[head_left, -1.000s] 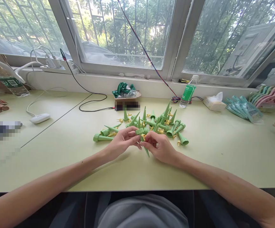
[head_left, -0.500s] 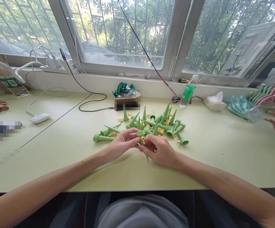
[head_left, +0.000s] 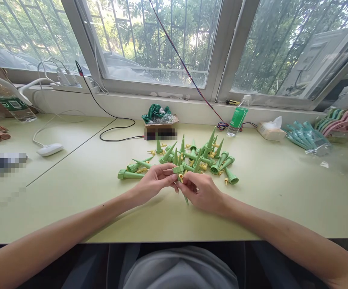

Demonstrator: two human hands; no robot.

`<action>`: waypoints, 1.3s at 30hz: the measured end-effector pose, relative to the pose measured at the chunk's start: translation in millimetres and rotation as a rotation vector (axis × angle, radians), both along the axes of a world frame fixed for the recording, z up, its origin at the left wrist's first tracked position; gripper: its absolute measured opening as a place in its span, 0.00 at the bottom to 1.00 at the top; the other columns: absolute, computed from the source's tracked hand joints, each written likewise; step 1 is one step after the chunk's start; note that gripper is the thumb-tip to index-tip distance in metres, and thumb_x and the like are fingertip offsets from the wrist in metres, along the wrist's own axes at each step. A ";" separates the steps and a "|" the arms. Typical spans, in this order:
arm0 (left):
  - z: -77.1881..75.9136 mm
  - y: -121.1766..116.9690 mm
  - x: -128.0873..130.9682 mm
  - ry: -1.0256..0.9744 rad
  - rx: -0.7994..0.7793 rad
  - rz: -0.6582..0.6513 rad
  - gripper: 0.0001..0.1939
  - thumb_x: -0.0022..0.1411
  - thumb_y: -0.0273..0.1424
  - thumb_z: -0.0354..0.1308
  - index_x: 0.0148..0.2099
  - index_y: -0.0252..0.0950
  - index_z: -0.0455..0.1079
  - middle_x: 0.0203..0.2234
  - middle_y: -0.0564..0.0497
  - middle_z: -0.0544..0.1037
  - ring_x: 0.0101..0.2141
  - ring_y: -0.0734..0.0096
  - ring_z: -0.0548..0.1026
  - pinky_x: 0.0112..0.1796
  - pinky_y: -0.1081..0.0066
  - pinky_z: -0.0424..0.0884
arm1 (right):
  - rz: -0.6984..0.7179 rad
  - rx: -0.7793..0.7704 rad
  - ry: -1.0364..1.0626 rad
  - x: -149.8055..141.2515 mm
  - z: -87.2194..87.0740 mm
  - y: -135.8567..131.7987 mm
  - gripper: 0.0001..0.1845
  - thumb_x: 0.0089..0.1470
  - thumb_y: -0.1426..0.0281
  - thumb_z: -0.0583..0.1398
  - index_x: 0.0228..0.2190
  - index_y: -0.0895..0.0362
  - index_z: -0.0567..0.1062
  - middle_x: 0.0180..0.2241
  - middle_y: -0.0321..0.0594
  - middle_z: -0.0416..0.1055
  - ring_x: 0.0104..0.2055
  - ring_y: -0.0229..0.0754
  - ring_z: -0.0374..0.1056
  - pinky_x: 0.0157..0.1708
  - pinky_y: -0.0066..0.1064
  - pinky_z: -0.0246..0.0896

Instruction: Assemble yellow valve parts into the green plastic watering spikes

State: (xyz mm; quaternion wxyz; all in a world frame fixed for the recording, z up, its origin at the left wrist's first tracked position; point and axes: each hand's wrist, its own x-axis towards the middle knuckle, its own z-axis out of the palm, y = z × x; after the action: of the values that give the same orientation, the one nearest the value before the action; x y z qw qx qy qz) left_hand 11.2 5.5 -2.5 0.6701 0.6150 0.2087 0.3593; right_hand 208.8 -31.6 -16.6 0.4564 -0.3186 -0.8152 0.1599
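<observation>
My left hand is closed around a green plastic watering spike, whose ribbed cap end points up and whose tip slants down toward me. My right hand pinches a small yellow valve at the spike's side, just below the cap. Part of the spike is hidden behind my fingers, and I cannot tell how deep the valve sits. Just beyond my hands lies a pile of green spikes, some upright and some on their sides. Loose yellow valves are scattered among them.
Behind the pile is a small cardboard box with green plastic. A water bottle, a tissue pack and bagged teal hangers stand along the back right. On the left are a white corded device and another bottle.
The held spike has turned slightly and lowered, its tip now pointing more steeply down. Another person's hand came to the hangers at right and left view; a clear bag there shifted.
</observation>
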 end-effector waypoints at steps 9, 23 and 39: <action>-0.1 -0.1 1.4 0.005 0.008 0.028 0.11 0.65 0.33 0.64 0.47 0.32 0.76 0.36 0.45 0.83 0.31 0.71 0.79 0.36 0.68 0.78 | -0.013 0.042 -0.034 -0.4 2.1 -0.3 0.12 0.60 0.76 0.57 0.25 0.55 0.64 0.21 0.31 0.66 0.20 0.30 0.55 0.23 0.23 0.51; -2.9 3.1 -1.6 0.041 0.012 0.067 0.12 0.64 0.34 0.65 0.46 0.32 0.76 0.33 0.46 0.82 0.30 0.71 0.78 0.38 0.67 0.76 | -0.044 0.131 -0.071 -2.0 1.1 4.2 0.14 0.61 0.76 0.55 0.24 0.55 0.61 0.20 0.30 0.62 0.19 0.31 0.52 0.22 0.24 0.47; 9.3 -4.2 1.0 0.274 0.271 0.268 0.14 0.63 0.40 0.63 0.42 0.33 0.71 0.22 0.53 0.74 0.22 0.74 0.72 0.26 0.73 0.71 | -0.161 0.450 -0.107 25.5 16.4 19.3 0.17 0.69 0.68 0.52 0.26 0.55 0.66 0.17 0.30 0.62 0.18 0.31 0.52 0.21 0.26 0.48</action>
State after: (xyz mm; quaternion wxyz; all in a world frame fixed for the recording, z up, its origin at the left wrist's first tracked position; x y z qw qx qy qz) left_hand 12.1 1.2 6.8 0.4932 0.7092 0.3273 0.3830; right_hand 234.3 -12.3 -0.2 0.4833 -0.2807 -0.8254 -0.0795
